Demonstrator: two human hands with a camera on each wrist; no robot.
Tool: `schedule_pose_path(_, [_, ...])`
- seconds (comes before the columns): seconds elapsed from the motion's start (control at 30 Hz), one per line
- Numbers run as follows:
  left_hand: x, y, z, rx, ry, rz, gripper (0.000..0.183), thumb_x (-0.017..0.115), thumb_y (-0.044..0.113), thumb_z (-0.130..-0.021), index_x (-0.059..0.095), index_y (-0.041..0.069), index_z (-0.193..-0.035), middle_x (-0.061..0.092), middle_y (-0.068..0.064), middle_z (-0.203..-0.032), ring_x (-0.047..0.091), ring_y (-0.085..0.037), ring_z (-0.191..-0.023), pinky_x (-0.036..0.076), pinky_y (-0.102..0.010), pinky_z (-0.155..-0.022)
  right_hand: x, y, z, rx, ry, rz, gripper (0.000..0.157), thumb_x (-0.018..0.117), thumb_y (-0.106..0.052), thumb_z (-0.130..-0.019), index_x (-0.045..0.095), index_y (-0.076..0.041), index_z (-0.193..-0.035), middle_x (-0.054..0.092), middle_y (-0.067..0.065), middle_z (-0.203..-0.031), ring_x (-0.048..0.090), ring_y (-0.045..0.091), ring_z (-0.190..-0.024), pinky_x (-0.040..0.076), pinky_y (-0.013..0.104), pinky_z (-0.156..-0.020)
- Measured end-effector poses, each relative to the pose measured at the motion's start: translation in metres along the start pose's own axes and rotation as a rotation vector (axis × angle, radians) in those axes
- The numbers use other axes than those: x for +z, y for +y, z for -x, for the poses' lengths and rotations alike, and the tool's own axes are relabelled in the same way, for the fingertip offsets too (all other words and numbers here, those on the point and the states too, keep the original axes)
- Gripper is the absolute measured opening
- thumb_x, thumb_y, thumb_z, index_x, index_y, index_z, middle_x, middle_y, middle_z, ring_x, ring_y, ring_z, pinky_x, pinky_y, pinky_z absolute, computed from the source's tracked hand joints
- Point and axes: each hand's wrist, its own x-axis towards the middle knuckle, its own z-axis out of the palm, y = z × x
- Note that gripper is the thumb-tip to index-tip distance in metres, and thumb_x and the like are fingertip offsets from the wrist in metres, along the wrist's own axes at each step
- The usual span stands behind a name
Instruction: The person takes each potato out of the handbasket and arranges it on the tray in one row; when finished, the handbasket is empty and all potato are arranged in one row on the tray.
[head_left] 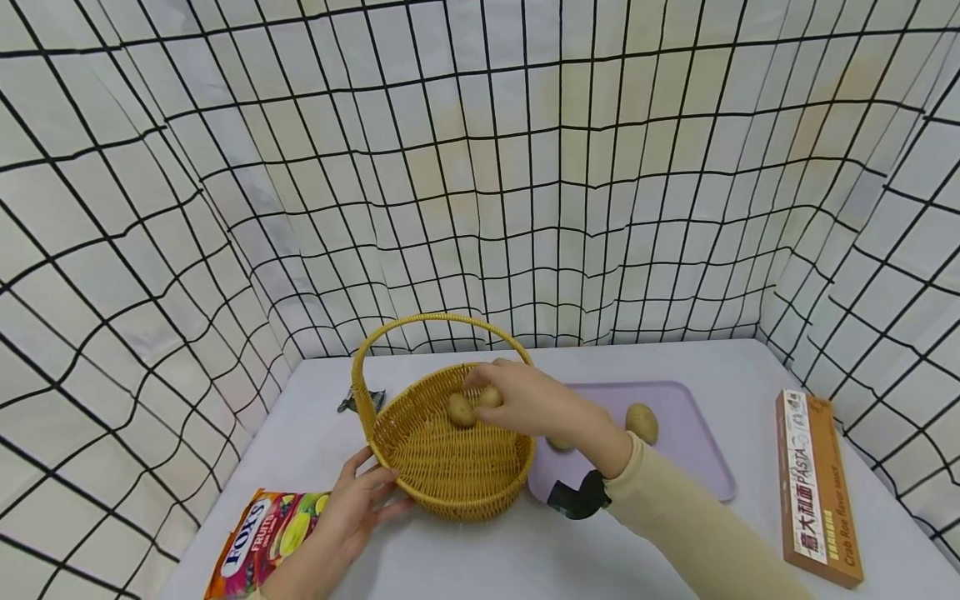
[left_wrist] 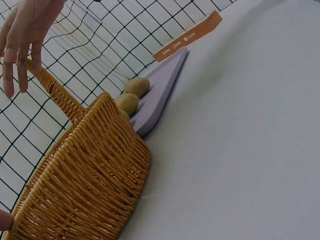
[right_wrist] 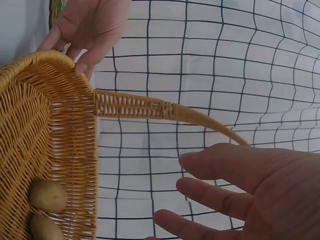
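A yellow wicker basket (head_left: 457, 467) with a tall arched handle stands on the table. Inside, at its far right side, two potatoes (head_left: 461, 410) lie side by side. My right hand (head_left: 525, 398) hovers above them; in the right wrist view its fingers (right_wrist: 215, 200) are spread apart and hold nothing. On the basket's near left side, my left hand (head_left: 360, 500) rests with its fingertips against the rim. The right wrist view shows that left hand (right_wrist: 95, 27) at the outer edge too. More potatoes (left_wrist: 137, 86) lie on a lilac tray (head_left: 693, 458) to the right.
A colourful Fox's candy bag (head_left: 262, 542) lies by the left forearm. Behind the basket's left side is a small dark packet (head_left: 378, 398). An orange pasta box (head_left: 817, 483) lies at the right edge. Black netting (head_left: 525, 183) before white sheeting encloses the table.
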Motion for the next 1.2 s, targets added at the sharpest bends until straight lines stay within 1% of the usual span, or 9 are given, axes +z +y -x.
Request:
schedule_pose_path(0.07, [0.001,0.001,-0.001,-0.003,-0.001,-0.006,0.087,0.052,0.003,-0.102,-0.006,0.011,-0.167,0.018,-0.029,-0.167,0.034,-0.049,-0.149,0.057,-0.056,-0.100,0.008,0.005,-0.008,0.014,-0.017,-0.005,0.033,0.067,-0.023,-0.097,0.066,-0.014,-0.129,0.067,0.003,-0.126,0.058,0.015,-0.108,0.054,0.035,-0.093])
schedule_pose_path(0.2, [0.003,0.001,-0.001,-0.013,0.007,-0.004,0.088,0.052,0.002,-0.102,-0.007,0.012,-0.167,0.017,-0.028,-0.167,0.033,-0.048,-0.149,0.057,-0.056,-0.101,0.022,0.011,-0.023,-0.003,-0.033,0.022,0.031,0.067,-0.030,-0.100,0.068,-0.011,-0.125,0.070,0.006,-0.128,0.064,0.020,-0.118,0.055,0.037,-0.102])
schedule_pose_path(0.3, [0.004,0.001,-0.001,-0.018,0.015,0.002,0.089,0.052,0.002,-0.102,-0.007,0.012,-0.167,0.017,-0.028,-0.168,0.033,-0.048,-0.150,0.057,-0.056,-0.101,0.031,0.015,-0.034,0.002,-0.038,0.043,0.030,0.065,-0.026,-0.100,0.068,-0.009,-0.125,0.071,0.008,-0.126,0.065,0.024,-0.120,0.055,0.038,-0.103])
schedule_pose_path(0.4, [0.004,0.001,-0.001,-0.018,0.016,0.001,0.089,0.052,0.003,-0.102,-0.007,0.013,-0.167,0.015,-0.028,-0.168,0.032,-0.048,-0.150,0.057,-0.056,-0.101,0.039,0.021,-0.044,0.037,-0.051,0.040,0.031,0.063,-0.025,-0.100,0.068,-0.009,-0.127,0.071,0.009,-0.126,0.066,0.023,-0.117,0.056,0.036,-0.100])
schedule_pose_path(0.63, [0.003,0.001,-0.002,-0.018,0.005,-0.005,0.089,0.053,0.003,-0.102,-0.009,0.012,-0.166,0.011,-0.028,-0.169,0.030,-0.048,-0.151,0.057,-0.056,-0.102,0.058,0.031,-0.066,0.116,-0.086,-0.032,0.037,0.056,-0.020,-0.098,0.066,-0.010,-0.132,0.069,0.006,-0.125,0.059,0.016,-0.093,0.053,0.028,-0.082])
schedule_pose_path(0.83, [0.004,0.002,-0.001,-0.021,0.007,0.000,0.089,0.053,0.004,-0.103,-0.008,0.013,-0.167,0.011,-0.026,-0.170,0.030,-0.046,-0.151,0.058,-0.055,-0.101,0.076,0.034,-0.080,0.181,-0.092,0.028,0.035,0.068,-0.025,-0.097,0.067,-0.011,-0.130,0.070,0.004,-0.126,0.066,0.017,-0.104,0.057,0.033,-0.089])
schedule_pose_path(0.97, [0.004,0.002,-0.001,-0.014,0.011,-0.010,0.088,0.053,0.005,-0.103,-0.007,0.012,-0.167,0.013,-0.026,-0.169,0.032,-0.045,-0.150,0.059,-0.054,-0.099,0.085,0.032,-0.087,0.214,-0.084,0.058,0.038,0.069,-0.026,-0.098,0.065,-0.013,-0.134,0.069,0.003,-0.124,0.065,0.018,-0.101,0.057,0.033,-0.085])
schedule_pose_path(1.07, [0.004,0.002,-0.001,-0.013,0.011,-0.014,0.088,0.053,0.005,-0.103,-0.007,0.012,-0.167,0.014,-0.026,-0.169,0.033,-0.044,-0.149,0.060,-0.053,-0.098,0.090,0.030,-0.092,0.246,-0.068,0.108,0.038,0.070,-0.027,-0.098,0.065,-0.018,-0.135,0.066,0.002,-0.124,0.064,0.021,-0.104,0.057,0.038,-0.083])
schedule_pose_path(1.2, [0.004,0.001,-0.002,-0.023,0.018,-0.005,0.089,0.054,0.005,-0.102,-0.007,0.013,-0.167,0.012,-0.026,-0.169,0.033,-0.044,-0.149,0.059,-0.054,-0.100,0.097,0.029,-0.099,0.314,-0.075,0.158,0.038,0.070,-0.032,-0.099,0.065,-0.027,-0.136,0.060,0.002,-0.132,0.062,0.026,-0.113,0.056,0.047,-0.086])
